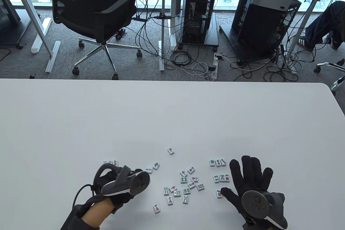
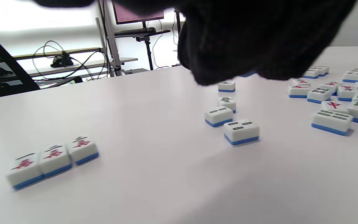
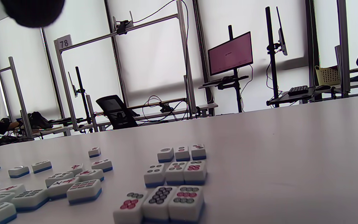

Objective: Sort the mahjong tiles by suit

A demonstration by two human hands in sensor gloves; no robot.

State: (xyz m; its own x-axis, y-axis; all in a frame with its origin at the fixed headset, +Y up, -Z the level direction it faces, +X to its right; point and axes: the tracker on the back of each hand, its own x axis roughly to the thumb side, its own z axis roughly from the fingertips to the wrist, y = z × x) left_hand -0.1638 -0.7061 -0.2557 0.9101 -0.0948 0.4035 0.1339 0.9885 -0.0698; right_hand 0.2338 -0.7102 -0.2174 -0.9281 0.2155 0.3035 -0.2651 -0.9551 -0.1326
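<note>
Mahjong tiles with white faces and blue backs lie face up on the white table [image 1: 80,122]. Three character tiles [image 1: 110,163] [image 2: 53,160] form a row at the left. Two bamboo tiles [image 2: 230,123] lie just right of my left hand [image 1: 118,184], whose fingers are hidden under its tracker. In the left wrist view its glove [image 2: 253,37] fills the top, with a blue sliver at its lower edge. My right hand [image 1: 246,178] lies flat with fingers spread beside three rows of dot tiles [image 1: 221,178] [image 3: 175,174]. Its thumb touches the nearest row [image 1: 219,194] [image 3: 160,202].
A loose cluster of mixed tiles [image 1: 186,185] lies between the hands, with one lone tile [image 1: 170,151] farther out and another [image 1: 157,208] near the front edge. An office chair [image 1: 91,17], computer towers and cables stand on the floor beyond the table.
</note>
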